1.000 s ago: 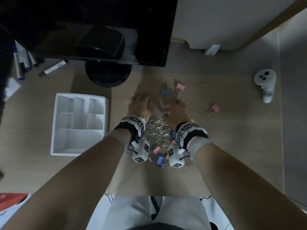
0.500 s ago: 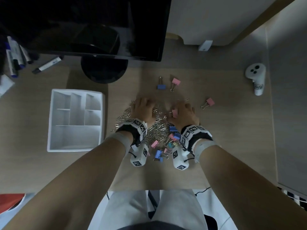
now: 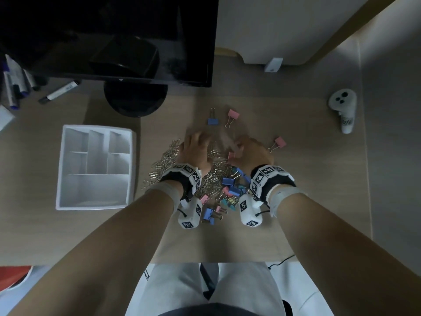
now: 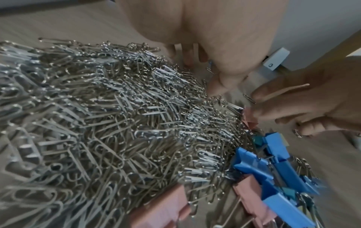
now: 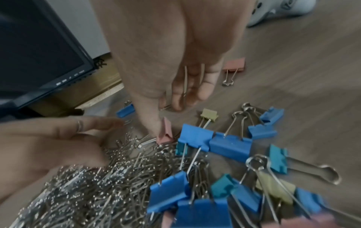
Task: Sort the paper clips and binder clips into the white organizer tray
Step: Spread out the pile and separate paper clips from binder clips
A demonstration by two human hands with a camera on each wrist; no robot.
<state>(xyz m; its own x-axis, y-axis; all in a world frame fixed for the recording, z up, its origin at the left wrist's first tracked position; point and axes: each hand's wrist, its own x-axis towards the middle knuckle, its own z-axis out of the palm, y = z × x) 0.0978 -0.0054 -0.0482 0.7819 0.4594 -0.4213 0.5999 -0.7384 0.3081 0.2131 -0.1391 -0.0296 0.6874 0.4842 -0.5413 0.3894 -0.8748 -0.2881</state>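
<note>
Left grip (image 3: 193, 153) and right grip (image 3: 250, 153) rest on clip pile (image 3: 159, 164), tray (image 3: 91, 206) apart leftward

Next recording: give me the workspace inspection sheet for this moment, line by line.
Surface: wooden desk, dimly lit.
Job's things: paper clips heaped at centre; binder clips piled beside them, three strays beyond; tray on the left, no clips seen in it.
Clutter: markers, controller, monitor.
Grippers: left hand open over the paper clips; right hand open, thumb touching a pink clip.
Cables: thin dark cable below the desk's front edge.
Surroundings: pale panel behind the desk; red object lower left.
</note>
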